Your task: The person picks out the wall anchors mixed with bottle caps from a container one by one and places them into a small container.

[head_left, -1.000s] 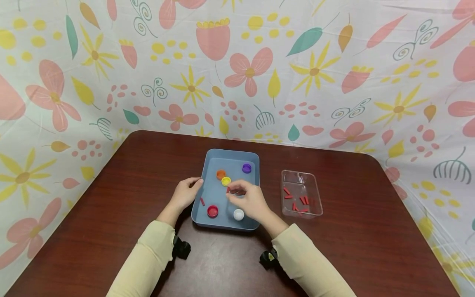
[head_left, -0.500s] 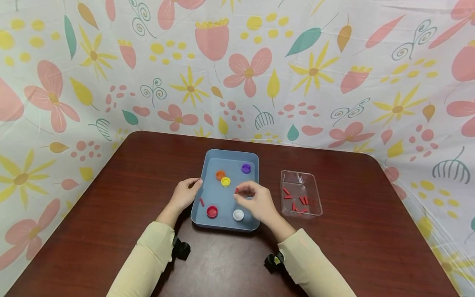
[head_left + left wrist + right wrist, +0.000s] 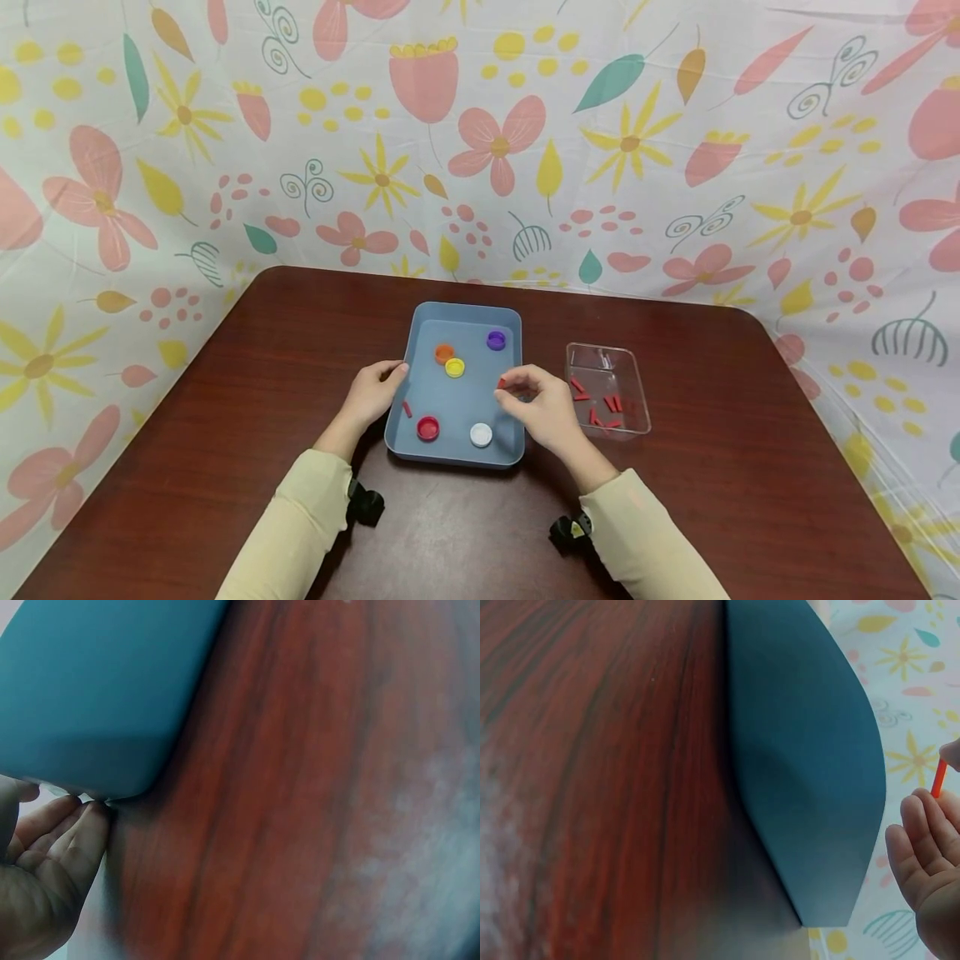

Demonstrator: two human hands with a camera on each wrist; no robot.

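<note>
My left hand holds the left rim of a blue-grey tray, thumb over the edge. In the left wrist view its fingers lie against the tray's outer wall. Between thumb and fingertips, my right hand pinches a small red stick above the tray's right side. Several bottle-cap-like rounds lie in the tray: orange, yellow, purple, red and white. Another red stick rests near the tray's left wall.
To the right of the tray stands a clear plastic box with several red sticks inside. Both stand on a dark brown wooden table. A flower-print cloth hangs behind the table.
My right hand has moved right across the tray, away from the yellow cap, with the red stick still pinched. My left hand keeps its place on the rim.
</note>
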